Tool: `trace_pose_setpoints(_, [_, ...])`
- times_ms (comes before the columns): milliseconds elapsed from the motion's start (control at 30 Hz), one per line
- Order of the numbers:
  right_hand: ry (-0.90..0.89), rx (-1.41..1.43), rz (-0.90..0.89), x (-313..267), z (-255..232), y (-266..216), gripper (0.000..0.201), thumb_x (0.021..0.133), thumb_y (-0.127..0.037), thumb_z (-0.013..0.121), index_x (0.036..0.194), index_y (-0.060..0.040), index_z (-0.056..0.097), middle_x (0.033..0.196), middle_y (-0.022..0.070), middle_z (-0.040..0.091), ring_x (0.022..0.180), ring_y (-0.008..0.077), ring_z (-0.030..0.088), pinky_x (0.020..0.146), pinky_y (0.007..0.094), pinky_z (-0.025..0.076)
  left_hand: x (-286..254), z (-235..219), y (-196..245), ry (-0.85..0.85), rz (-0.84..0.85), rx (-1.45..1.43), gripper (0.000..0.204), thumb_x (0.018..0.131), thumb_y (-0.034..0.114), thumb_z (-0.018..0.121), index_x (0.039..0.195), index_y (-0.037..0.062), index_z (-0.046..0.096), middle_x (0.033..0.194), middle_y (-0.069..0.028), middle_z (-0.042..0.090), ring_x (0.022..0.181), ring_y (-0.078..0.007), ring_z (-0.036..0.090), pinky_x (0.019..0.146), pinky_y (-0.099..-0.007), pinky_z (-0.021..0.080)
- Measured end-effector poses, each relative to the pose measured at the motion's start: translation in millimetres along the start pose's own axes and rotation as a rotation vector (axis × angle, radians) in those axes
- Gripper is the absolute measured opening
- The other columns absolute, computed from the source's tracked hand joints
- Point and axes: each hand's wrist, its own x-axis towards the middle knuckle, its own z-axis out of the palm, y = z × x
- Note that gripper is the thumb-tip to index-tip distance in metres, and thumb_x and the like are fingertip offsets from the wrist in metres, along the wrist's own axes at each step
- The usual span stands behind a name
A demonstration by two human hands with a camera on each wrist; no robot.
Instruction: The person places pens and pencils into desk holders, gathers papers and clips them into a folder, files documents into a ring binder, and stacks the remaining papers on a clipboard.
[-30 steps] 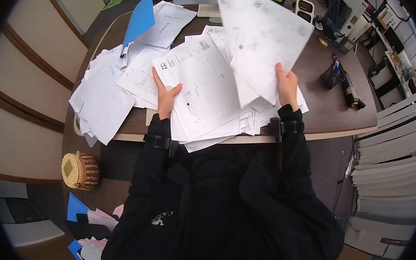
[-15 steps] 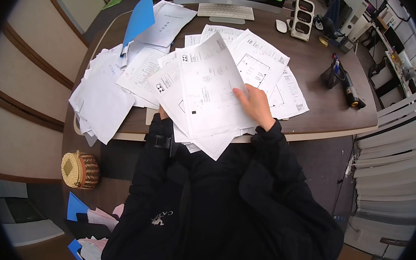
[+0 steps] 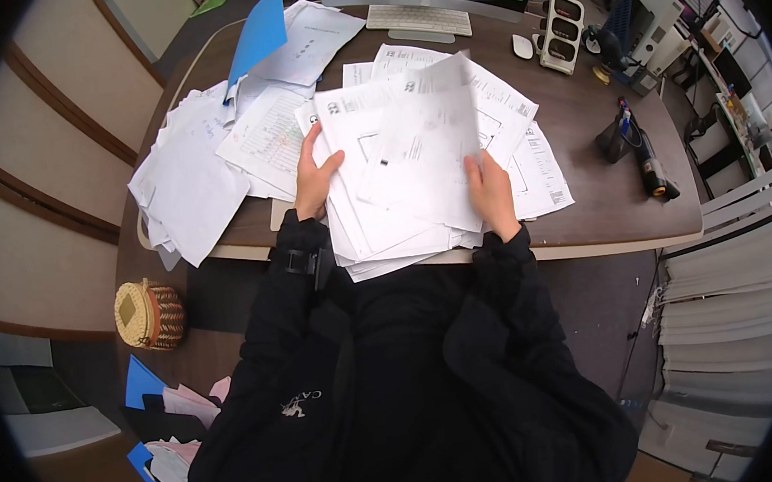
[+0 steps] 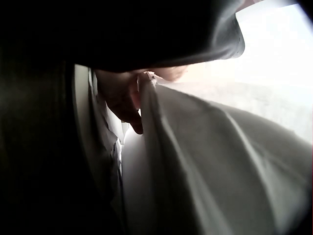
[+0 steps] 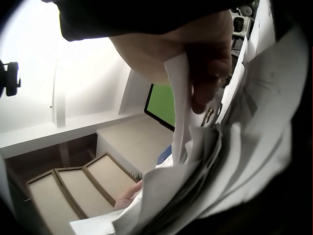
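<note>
In the head view the left hand holds the left edge of a stack of printed sheets at the desk's front edge, thumb on top. The right hand grips the right edge of a blurred upper sheet lying over that stack. In the left wrist view, fingers curl under the sheets' edge. The right wrist view has the right hand's fingers around a sheet, with more layered pages below. Fanned sheets lie behind and right of the stack.
Loose papers and a blue folder cover the desk's left side. A keyboard, mouse, socket strip and black holder stand further back and right. A woven basket is at lower left.
The raised sheets at right came down onto the stack, and the right hand moved left with them. The left hand, mostly hidden half a second ago, shows again at the stack's left edge.
</note>
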Motion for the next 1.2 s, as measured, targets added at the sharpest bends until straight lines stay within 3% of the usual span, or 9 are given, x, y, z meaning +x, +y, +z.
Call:
trace_pose_setpoints(100, [-0.189,-0.161,0.000,2.1,-10.0,-4.3,0.025,0.096,-0.022,0.051,0.088,0.0005,0.057,0.070,0.0236,0.060,0.069,0.0433,0.058,0.061,0.0454,0.045,-1.8,3.3,3.4,0.001,-0.018,-0.012,0.070,0.083,-0.002,0.058,0.146,0.0057,0.027,0.140,-0.0157,0.041,0.123,-0.0235,0.047,0.100,-0.0306,0.042])
trace_pose_setpoints(300, [0.008,0.177,0.064,18.8,-21.1,-26.0,0.023,0.093,-0.022,0.058,0.093,0.0014,0.061,0.069,0.0203,0.060,0.061,0.0375,0.054,0.059,0.0372,0.044,1.2,5.9,5.1,0.044,0.058,-0.034,0.071,0.085,-0.002,0.059,0.147,0.0095,0.027,0.143,-0.0168,0.039,0.125,-0.0240,0.045,0.102,-0.0302,0.039])
trace_pose_setpoints(500, [-0.386,-0.012,0.037,6.1,11.2,-45.6,0.032,0.090,-0.029,0.062,0.089,0.0026,0.059,0.069,0.0230,0.058,0.065,0.0397,0.057,0.061,0.0414,0.044,1.1,0.6,0.3,0.008,0.006,-0.130,0.068,0.086,-0.001,0.061,0.146,0.0057,0.029,0.139,-0.0164,0.042,0.121,-0.0218,0.048,0.099,-0.0299,0.042])
trace_pose_setpoints(633, [-0.101,-0.095,0.118,20.7,2.6,-25.9,0.039,0.091,-0.038,0.060,0.087,0.0008,0.062,0.071,0.0193,0.064,0.067,0.0376,0.062,0.061,0.0420,0.047,-1.4,1.6,-0.7,-0.027,0.042,0.008,0.069,0.083,-0.005,0.060,0.145,0.0048,0.030,0.135,-0.0169,0.046,0.117,-0.0209,0.051,0.096,-0.0305,0.044])
trace_pose_setpoints(700, [0.012,-0.360,0.151,35.3,-20.7,6.3,0.043,0.090,-0.043,0.058,0.084,-0.0011,0.065,0.073,0.0185,0.066,0.070,0.0373,0.064,0.062,0.0430,0.048,-0.6,0.8,-3.1,-0.033,0.030,-0.003,0.069,0.082,-0.006,0.059,0.144,0.0048,0.031,0.134,-0.0168,0.046,0.117,-0.0209,0.051,0.096,-0.0305,0.044])
trace_pose_setpoints(800, [-0.133,-0.589,0.374,53.9,-49.9,48.2,0.056,0.082,-0.056,0.062,0.078,-0.0003,0.068,0.076,0.0195,0.068,0.073,0.0378,0.065,0.065,0.0440,0.050,0.5,0.1,-2.7,-0.038,0.014,-0.028,0.069,0.082,-0.007,0.059,0.144,0.0047,0.031,0.134,-0.0168,0.047,0.117,-0.0209,0.052,0.096,-0.0305,0.045])
trace_pose_setpoints(967, [-0.239,-0.513,0.371,63.0,-35.6,50.3,0.058,0.076,-0.055,0.068,0.080,0.0027,0.068,0.079,0.0212,0.068,0.076,0.0373,0.066,0.067,0.0428,0.050,-1.3,2.2,-1.5,-0.048,-0.007,-0.043,0.068,0.082,-0.008,0.058,0.144,0.0048,0.032,0.134,-0.0170,0.047,0.117,-0.0209,0.052,0.096,-0.0305,0.045])
trace_pose_setpoints(1100, [0.005,-0.122,0.163,56.2,-14.2,55.4,0.037,0.076,-0.029,0.074,0.079,0.0055,0.062,0.077,0.0226,0.065,0.072,0.0365,0.063,0.066,0.0416,0.047,-0.9,1.4,-1.4,-0.033,-0.005,-0.005,0.067,0.083,-0.007,0.058,0.143,0.0052,0.032,0.134,-0.0170,0.047,0.117,-0.0211,0.052,0.096,-0.0304,0.045])
trace_pose_setpoints(1200, [0.392,0.008,0.118,57.1,-31.4,63.7,0.026,0.083,-0.020,0.069,0.085,0.0048,0.059,0.073,0.0149,0.064,0.068,0.0231,0.061,0.063,0.0347,0.046,-1.7,2.4,1.1,-0.039,-0.018,-0.008,0.067,0.083,-0.007,0.058,0.143,0.0056,0.033,0.134,-0.0170,0.047,0.117,-0.0212,0.052,0.096,-0.0303,0.045])
